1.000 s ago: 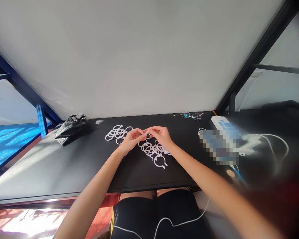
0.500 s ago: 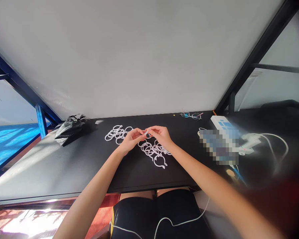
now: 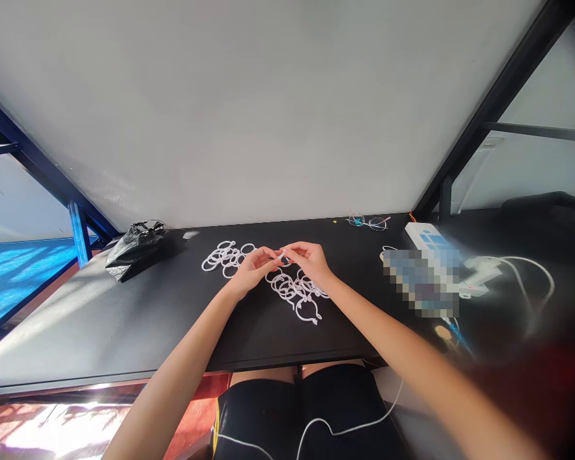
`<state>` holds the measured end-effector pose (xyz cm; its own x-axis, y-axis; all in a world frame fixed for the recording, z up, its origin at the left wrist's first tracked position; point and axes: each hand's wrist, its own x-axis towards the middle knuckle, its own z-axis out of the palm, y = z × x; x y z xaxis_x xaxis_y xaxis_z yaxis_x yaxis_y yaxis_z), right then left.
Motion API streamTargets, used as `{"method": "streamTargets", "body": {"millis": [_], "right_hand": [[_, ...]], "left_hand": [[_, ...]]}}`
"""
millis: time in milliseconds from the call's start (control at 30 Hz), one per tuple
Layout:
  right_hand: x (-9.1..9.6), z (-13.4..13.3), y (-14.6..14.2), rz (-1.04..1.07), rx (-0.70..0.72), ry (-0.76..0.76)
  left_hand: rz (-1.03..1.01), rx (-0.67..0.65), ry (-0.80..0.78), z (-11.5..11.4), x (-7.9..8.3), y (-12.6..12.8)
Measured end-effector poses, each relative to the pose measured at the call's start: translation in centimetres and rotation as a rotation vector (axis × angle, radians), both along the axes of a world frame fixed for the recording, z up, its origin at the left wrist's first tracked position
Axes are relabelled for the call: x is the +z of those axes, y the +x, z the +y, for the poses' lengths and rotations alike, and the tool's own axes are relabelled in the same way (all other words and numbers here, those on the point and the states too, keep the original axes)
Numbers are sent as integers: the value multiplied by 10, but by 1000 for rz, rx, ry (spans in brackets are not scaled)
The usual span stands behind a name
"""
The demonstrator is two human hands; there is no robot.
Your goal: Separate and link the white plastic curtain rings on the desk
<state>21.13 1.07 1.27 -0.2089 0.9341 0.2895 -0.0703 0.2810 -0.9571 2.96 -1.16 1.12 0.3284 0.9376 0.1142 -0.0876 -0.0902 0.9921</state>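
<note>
Between the fingertips of both hands is a white plastic ring (image 3: 286, 261), mostly covered by the fingers. It looks like the open-ended curtain rings on the table. My left hand (image 3: 255, 267) pinches it from the left, and my right hand (image 3: 310, 260) pinches it from the right, their fingertips almost meeting. Just below the hands lies a loose pile of white rings (image 3: 287, 291), several with open ends. Another heap of white rings (image 3: 220, 257) rests to the left, partly hidden behind my left hand.
A black plastic bag (image 3: 137, 249) sits at the table's back left. Eyeglasses (image 3: 368, 222) lie near the wall. To the right are a blue-and-white box (image 3: 426, 237), a blurred-out rectangular object (image 3: 419, 281) and white cables (image 3: 517, 271). The black table (image 3: 163, 338) has its front edge above my lap.
Almost nothing differs. Both hands stay in place, with only a very slight shift of the fingertips and the ring between them.
</note>
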Motion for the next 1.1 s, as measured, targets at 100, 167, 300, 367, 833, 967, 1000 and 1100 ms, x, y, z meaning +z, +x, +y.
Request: {"method": "streamTargets", "body": {"millis": [100, 167, 300, 367, 833, 967, 1000, 1100], "right_hand": [[-1, 1, 0, -5, 3, 7], [-2, 1, 0, -12, 4, 1], [-2, 1, 0, -30, -3, -17], [-2, 2, 0, -40, -26, -15], [-4, 2, 0, 36, 19, -66], [-2, 1, 0, 35, 32, -57], [-2, 0, 0, 35, 34, -54], [-1, -1, 0, 37, 41, -52]], "left_hand": [[-2, 2, -2, 0, 1, 1], [-9, 4, -2, 0, 1, 1], [-17, 9, -8, 0, 1, 1], [-15, 9, -6, 1, 1, 0], [-42, 21, -13, 1, 0, -1], [-34, 35, -14, 1, 2, 0], [-39, 35, -13, 0, 2, 0], [-49, 34, -15, 0, 4, 1]]}}
